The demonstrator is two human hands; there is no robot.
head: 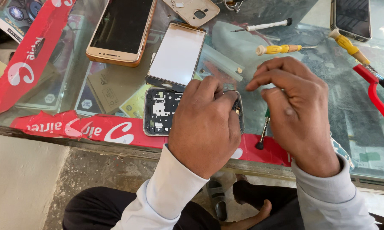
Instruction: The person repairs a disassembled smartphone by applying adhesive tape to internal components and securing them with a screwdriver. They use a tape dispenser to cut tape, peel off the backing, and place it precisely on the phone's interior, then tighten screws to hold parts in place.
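Opened phone (162,111), back cover off and inner board exposed, lying flat at the centre of the frame near the front edge of the glass worktop (328,85). Its long axis runs left to right across the picture; the left end is uncovered, the right part hidden under the left hand (205,125). That hand lies palm-down on the phone, its grip closed over the body, fingertips curled at the far edge.

Right hand (296,113), just right of the phone: thumb and forefinger pinched together above the phone's right end. A green-and-black screwdriver (263,131) stands nearly upright under this hand, its black end toward the lower edge of the frame; whether the fingers actually clasp it cannot be told.

Above the opened phone, a detached screen panel (177,55) lies with its long axis nearly vertical in the frame, tilted slightly right. Upper left of it, a gold phone (121,30), face up; at the top centre, a beige back cover (194,10). Upper right: a white-handled screwdriver (264,26) and a yellow-handled screwdriver (283,49), both lying roughly left to right; a second yellow-handled tool (349,44) and a dark phone (352,17) beyond them. Red-handled tool (377,96) at the right edge. Red tape (94,127) lines the worktop's front edge.
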